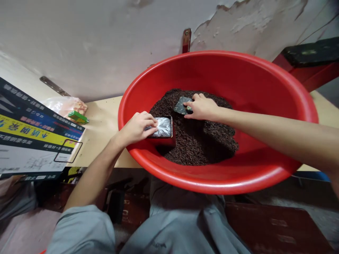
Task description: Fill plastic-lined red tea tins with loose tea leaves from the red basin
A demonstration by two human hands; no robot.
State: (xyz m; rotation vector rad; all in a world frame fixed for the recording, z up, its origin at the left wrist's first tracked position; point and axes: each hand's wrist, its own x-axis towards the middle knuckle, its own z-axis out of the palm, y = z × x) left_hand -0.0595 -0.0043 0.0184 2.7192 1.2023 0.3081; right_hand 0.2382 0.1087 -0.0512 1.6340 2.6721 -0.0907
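A big red plastic basin (pixel 225 187) holds a heap of dark brown, grain-like loose material (pixel 185 155). Inside its left side stands a red rectangular tin (pixel 165 141) with a dark rim, lined with a clear plastic bag (pixel 164 127) gathered at the top. My left hand (pixel 140 127) reaches over the basin's left rim, thumb and fingers closed on the gathered bag. Over the heap, my right hand (pixel 201 106) grips a dark, flat rectangular lid-like piece (pixel 180 105) with a small gold patch. Its underside is hidden.
The basin stands on a pale wooden tabletop (pixel 106 109) against a peeling wall. At the left are a printed cardboard box (pixel 34 137), a thin black rectangular frame (pixel 79 152), a green packet (pixel 78 117) and a plastic bag with contents (pixel 66 106). A dark red beam (pixel 315 70) juts at right.
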